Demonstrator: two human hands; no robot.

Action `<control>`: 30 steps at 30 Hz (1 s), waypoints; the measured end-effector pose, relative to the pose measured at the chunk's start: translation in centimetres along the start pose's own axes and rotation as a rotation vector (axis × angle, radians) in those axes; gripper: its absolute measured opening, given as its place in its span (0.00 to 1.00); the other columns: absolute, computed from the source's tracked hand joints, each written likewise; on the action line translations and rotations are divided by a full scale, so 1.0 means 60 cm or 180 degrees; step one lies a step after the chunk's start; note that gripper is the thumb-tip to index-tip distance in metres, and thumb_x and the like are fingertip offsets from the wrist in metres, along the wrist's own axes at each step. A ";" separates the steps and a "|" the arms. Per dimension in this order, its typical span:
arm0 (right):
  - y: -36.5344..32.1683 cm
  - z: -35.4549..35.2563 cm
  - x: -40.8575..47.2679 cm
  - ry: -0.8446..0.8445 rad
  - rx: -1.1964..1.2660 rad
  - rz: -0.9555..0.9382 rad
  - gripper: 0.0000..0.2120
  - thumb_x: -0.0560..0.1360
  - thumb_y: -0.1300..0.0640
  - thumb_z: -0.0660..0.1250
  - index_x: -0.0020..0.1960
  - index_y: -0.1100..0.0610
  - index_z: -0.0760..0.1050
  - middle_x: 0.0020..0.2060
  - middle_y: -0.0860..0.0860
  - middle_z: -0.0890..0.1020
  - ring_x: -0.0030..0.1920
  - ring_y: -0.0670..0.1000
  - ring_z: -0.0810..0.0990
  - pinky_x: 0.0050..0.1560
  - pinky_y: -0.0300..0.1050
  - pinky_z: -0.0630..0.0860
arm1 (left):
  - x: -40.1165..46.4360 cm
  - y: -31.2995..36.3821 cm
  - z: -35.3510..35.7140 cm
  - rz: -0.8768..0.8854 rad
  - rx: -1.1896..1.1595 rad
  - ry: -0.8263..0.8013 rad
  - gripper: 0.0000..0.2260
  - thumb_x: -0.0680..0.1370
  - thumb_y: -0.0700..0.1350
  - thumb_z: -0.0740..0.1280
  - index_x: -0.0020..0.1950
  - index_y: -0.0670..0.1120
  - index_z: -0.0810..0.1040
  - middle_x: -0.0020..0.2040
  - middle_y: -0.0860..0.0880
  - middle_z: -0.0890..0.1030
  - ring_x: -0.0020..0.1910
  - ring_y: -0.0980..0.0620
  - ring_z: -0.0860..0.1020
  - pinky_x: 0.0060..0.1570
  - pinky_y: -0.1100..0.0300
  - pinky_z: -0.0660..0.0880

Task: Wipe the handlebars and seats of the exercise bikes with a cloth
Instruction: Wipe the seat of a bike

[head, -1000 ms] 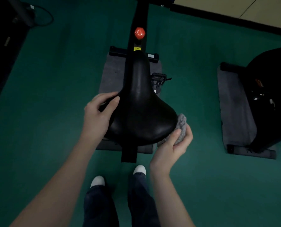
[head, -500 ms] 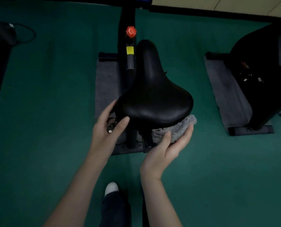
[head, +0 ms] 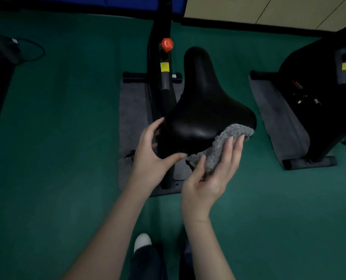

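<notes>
Rear of the seat, seen from above. My right hand cups the grey cloth from below, thumb and fingers curled round it, so the pile is pressed up against the seat's back rim, where I judge the wiping now to be. My left hand is spread loosely at the seat's left edge, gripping nothing, apparently to steady it. A 2nd bike waits at right.
</notes>
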State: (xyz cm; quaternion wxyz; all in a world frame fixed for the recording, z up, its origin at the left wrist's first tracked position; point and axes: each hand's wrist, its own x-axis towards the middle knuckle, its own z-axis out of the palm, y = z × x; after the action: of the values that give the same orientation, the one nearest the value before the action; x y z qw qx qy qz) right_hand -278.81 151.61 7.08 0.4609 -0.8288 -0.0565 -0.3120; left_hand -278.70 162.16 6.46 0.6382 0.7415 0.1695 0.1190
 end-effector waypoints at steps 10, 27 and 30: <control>-0.004 0.001 0.031 -0.0266 0.0034 -0.0396 0.23 0.74 0.74 0.58 0.68 0.69 0.64 0.68 0.66 0.66 0.72 0.62 0.64 0.72 0.59 0.62 | 0.006 -0.009 0.001 -0.0058 -0.0152 0.0008 0.38 0.62 0.45 0.80 0.68 0.58 0.68 0.67 0.55 0.73 0.66 0.59 0.70 0.65 0.48 0.70; -0.055 -0.009 0.194 -0.2401 -0.0312 -0.0557 0.18 0.75 0.69 0.63 0.64 0.59 0.71 0.59 0.49 0.76 0.61 0.45 0.73 0.61 0.29 0.65 | -0.001 -0.015 0.003 -0.0211 -0.0478 0.0058 0.36 0.61 0.49 0.80 0.65 0.64 0.69 0.64 0.63 0.71 0.64 0.65 0.69 0.60 0.63 0.69; -0.065 0.006 0.212 -0.3348 -0.0104 -0.1162 0.14 0.73 0.71 0.65 0.58 0.62 0.75 0.58 0.51 0.78 0.63 0.48 0.75 0.64 0.38 0.69 | -0.010 -0.012 0.019 -0.0275 -0.0665 0.0219 0.38 0.60 0.49 0.81 0.65 0.64 0.67 0.65 0.59 0.71 0.64 0.66 0.70 0.61 0.65 0.70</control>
State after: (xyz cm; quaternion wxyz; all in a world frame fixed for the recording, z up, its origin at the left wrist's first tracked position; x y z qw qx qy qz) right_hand -269.96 151.66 17.06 0.2963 -0.8567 -0.4167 0.0681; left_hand -278.88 160.99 5.59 0.7104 0.6584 0.2097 0.1337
